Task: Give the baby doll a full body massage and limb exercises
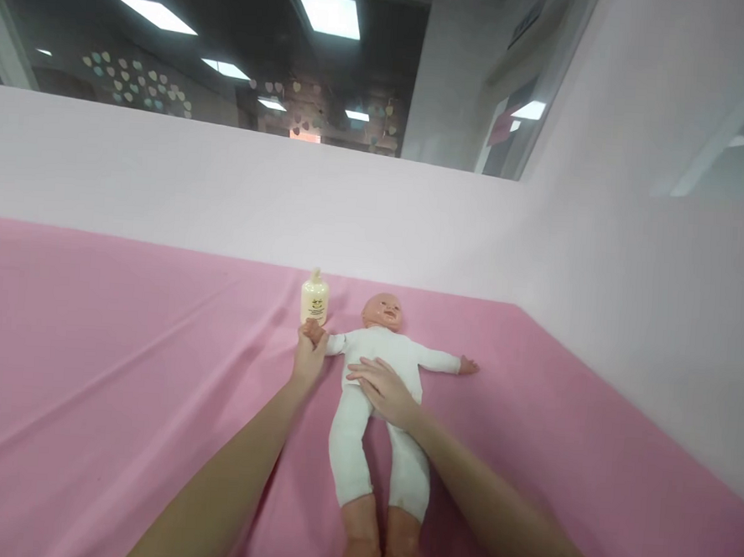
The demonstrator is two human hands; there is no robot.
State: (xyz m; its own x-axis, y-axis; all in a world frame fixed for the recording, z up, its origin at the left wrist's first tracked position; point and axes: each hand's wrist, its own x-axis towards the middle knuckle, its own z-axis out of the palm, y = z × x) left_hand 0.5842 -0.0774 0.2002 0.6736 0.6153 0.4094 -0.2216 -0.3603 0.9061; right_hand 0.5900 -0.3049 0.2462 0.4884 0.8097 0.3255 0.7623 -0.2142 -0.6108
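A baby doll [377, 343] in a white cloth outfit lies on its back with its arms spread and its feet towards me. My left hand [309, 359] is closed round the doll's small hand at the end of its arm on the left. Flat across the doll's belly rests my right hand [389, 390], fingers stretched out and pointing left. A pale yellow pump bottle [315, 296] stands upright just beyond my left hand. Its lower edge is partly hidden by the hands.
The pink sheet [120, 364] under the doll has long creases on the left. A white wall [226, 194] runs along the back, with a window [360, 68] above it. Another pale wall [650, 270] closes in on the right.
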